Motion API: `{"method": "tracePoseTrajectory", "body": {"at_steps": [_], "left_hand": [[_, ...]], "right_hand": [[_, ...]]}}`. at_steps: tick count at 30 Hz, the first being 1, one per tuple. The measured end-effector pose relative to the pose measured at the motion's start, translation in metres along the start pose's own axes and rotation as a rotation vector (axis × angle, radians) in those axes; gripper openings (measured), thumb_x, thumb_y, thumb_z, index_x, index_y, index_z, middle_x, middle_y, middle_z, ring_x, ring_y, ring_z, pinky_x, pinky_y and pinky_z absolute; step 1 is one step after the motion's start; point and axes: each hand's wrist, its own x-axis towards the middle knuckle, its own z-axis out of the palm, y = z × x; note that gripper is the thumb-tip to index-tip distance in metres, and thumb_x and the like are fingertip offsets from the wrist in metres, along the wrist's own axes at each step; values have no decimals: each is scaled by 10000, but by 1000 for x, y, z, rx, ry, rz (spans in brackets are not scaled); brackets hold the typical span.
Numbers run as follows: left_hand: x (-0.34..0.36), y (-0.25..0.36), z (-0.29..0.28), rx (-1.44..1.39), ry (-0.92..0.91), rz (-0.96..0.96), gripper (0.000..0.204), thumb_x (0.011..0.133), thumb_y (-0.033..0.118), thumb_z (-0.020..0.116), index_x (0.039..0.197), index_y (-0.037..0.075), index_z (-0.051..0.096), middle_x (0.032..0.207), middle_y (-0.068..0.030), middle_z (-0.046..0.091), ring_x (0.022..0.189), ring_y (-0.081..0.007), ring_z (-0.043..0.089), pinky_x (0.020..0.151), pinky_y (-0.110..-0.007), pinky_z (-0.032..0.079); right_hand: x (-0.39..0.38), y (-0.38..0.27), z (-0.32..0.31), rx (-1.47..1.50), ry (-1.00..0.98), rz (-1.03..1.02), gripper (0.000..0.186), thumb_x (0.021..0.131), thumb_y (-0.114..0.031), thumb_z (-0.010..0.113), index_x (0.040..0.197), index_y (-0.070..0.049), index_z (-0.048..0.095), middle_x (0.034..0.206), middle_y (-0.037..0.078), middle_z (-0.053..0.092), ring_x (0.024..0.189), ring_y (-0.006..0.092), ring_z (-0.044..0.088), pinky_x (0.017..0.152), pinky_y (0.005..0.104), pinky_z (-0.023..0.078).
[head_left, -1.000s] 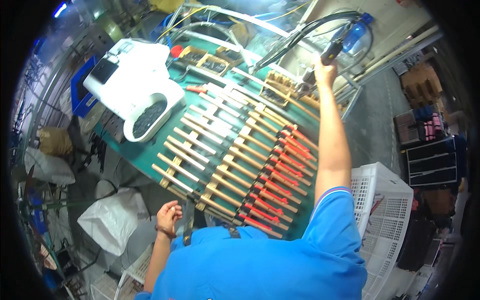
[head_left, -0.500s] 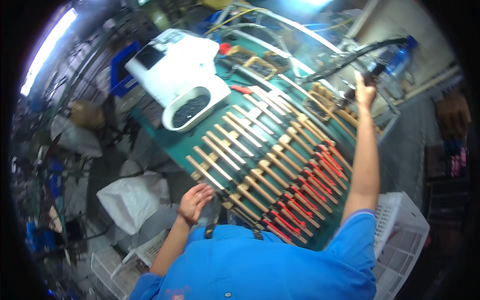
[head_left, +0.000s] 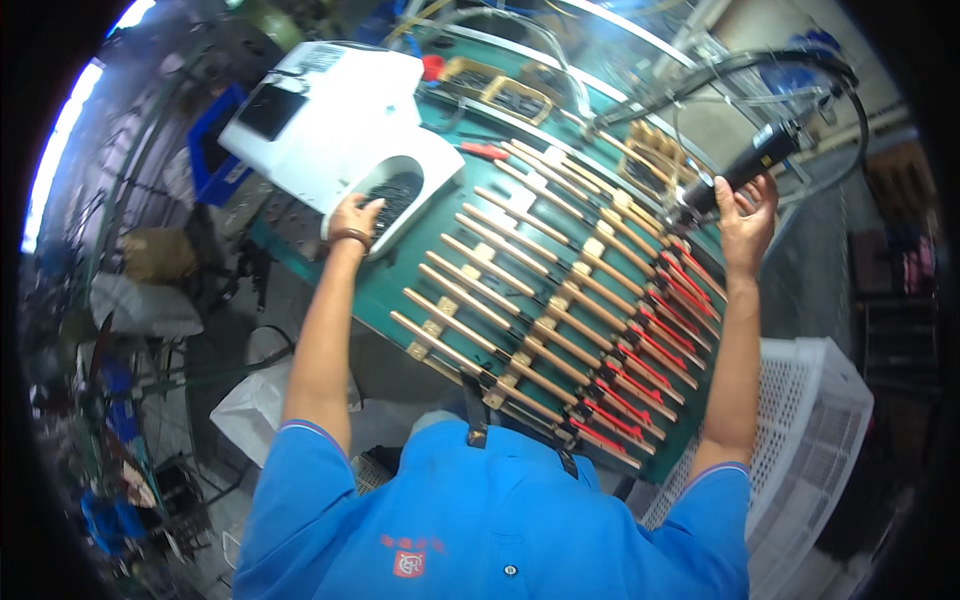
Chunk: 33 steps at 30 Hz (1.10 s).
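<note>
My left hand [head_left: 352, 220] is at the oval bowl of a white machine [head_left: 350, 110], its curled fingertips touching the small dark screw-like pieces [head_left: 402, 190] inside. What they pinch, if anything, is too small to make out. My right hand [head_left: 748, 225] is wrapped round a black power screwdriver [head_left: 752, 160], whose tip points down and left toward the far right end of the rows. Below it lie several wooden rods [head_left: 570, 310] side by side, propped on wooden blocks. Red and black parts [head_left: 655, 335] sit along their right ends.
A green table [head_left: 385, 290] carries the rods and the machine. Small trays [head_left: 515, 100] of dark pieces stand at the back, near a red-handled tool [head_left: 484, 151]. A thick black hose [head_left: 690, 85] arches behind the screwdriver. White plastic crates [head_left: 800, 430] are at the right, and a white sack [head_left: 255, 410] at the left.
My left hand has moved from the table's near left edge up to the machine's bowl. My right hand has brought the screwdriver nearer and lower, over the right end of the rods.
</note>
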Motion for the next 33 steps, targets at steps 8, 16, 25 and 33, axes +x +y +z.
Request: {"method": "tracePoseTrajectory", "body": {"at_steps": [8, 16, 25, 33], "left_hand": [[-139, 1, 9, -440, -775, 336, 131, 873, 178, 641, 917, 57, 618, 692, 27, 590, 614, -44, 545, 543, -184, 453], [-316, -39, 84, -409, -1401, -684, 284, 886, 236, 629, 1063, 16, 607, 968, -36, 656, 815, -103, 613, 623, -249, 463], [-370, -56, 175, -1393, -716, -940, 169, 845, 140, 674, 989, 109, 592, 1005, -63, 635, 964, -182, 601, 825, -321, 504], [-371, -14, 178, -1346, -524, -916, 325, 901, 248, 599, 1202, 144, 538, 1156, -54, 597, 1065, -185, 569, 831, -338, 487]], "right_hand": [[-208, -46, -47, -59, -427, 229, 260, 787, 3, 616, 1042, -6, 565, 984, 140, 598, 826, 218, 620, 721, 309, 518], [-312, -94, -59, -116, -761, 13, 391, 698, -27, 692, 1065, -39, 556, 1066, 130, 602, 974, 299, 589, 823, 387, 465], [-272, -31, -93, -51, -605, -7, 307, 731, 2, 645, 1026, -36, 572, 998, 136, 617, 919, 296, 602, 812, 382, 471], [-207, 33, -82, 13, -534, -6, 247, 770, -14, 629, 1011, -37, 578, 1002, 136, 608, 944, 310, 592, 814, 379, 476]]}}
